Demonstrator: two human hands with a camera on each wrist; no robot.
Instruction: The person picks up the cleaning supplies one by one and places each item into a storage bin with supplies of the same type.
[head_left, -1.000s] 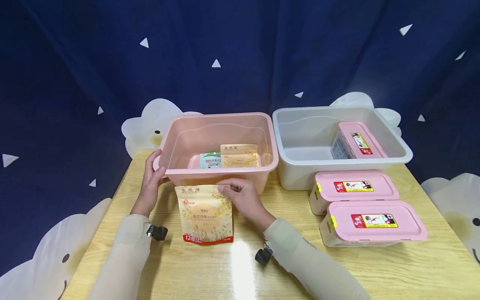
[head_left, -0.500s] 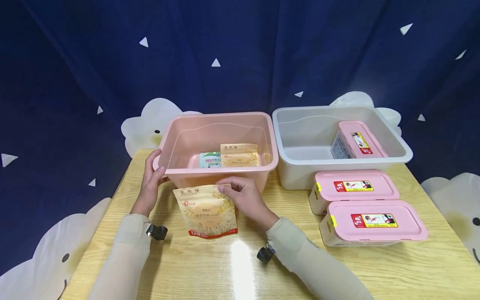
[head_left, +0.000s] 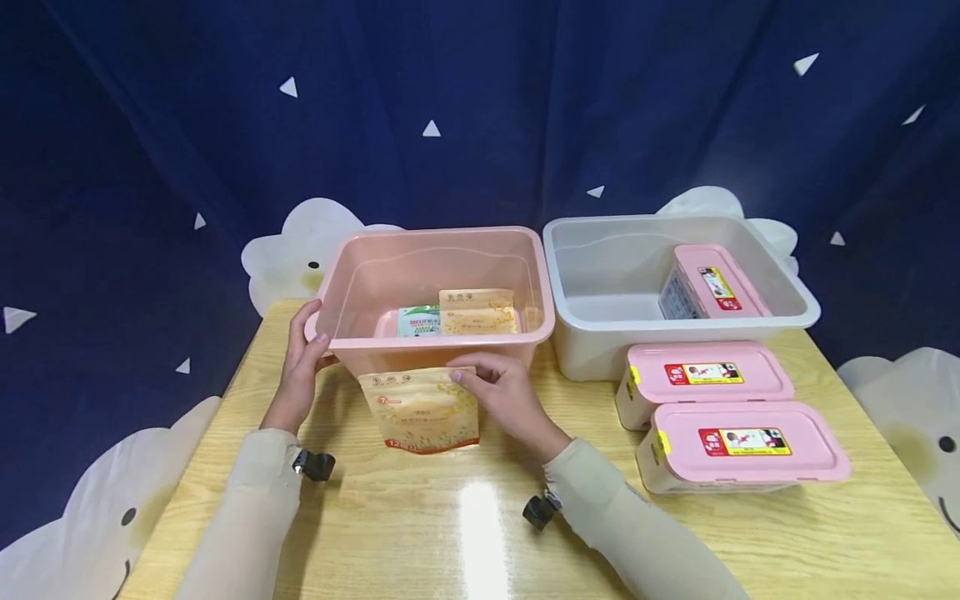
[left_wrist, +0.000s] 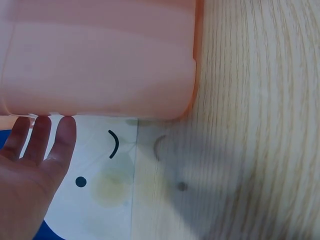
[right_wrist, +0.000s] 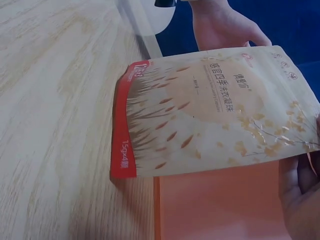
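Note:
My right hand (head_left: pixel 506 400) pinches the top right corner of a cream stand-up pouch of laundry capsules (head_left: pixel 423 417), with a red band along its bottom. The pouch is raised off the table, in front of the pink bin (head_left: pixel 427 242); in the right wrist view its printed front (right_wrist: pixel 200 115) shows in full. At the bin's front left corner, my left hand (head_left: pixel 298 367) holds the rim, thumb at the edge and several fingers lower down. Three of those fingers (left_wrist: pixel 65 142) meet the bin wall in the left wrist view. Inside the bin lie a similar pouch (head_left: pixel 480 312) and a green-white packet (head_left: pixel 418 322).
A white bin (head_left: pixel 600 321) stands right beside the pink one, holding a pink-lidded box (head_left: pixel 720 279). Two more pink-lidded boxes, a rear one (head_left: pixel 757 367) and a front one (head_left: pixel 810 433), sit before it on the wooden table (head_left: pixel 375 533). A blue curtain (head_left: pixel 480 67) hangs behind.
The right hand has shifted slightly right, and the pouch's bottom edge has swung up toward the bin, so the pouch looks shorter. The left hand has stayed at the rim.

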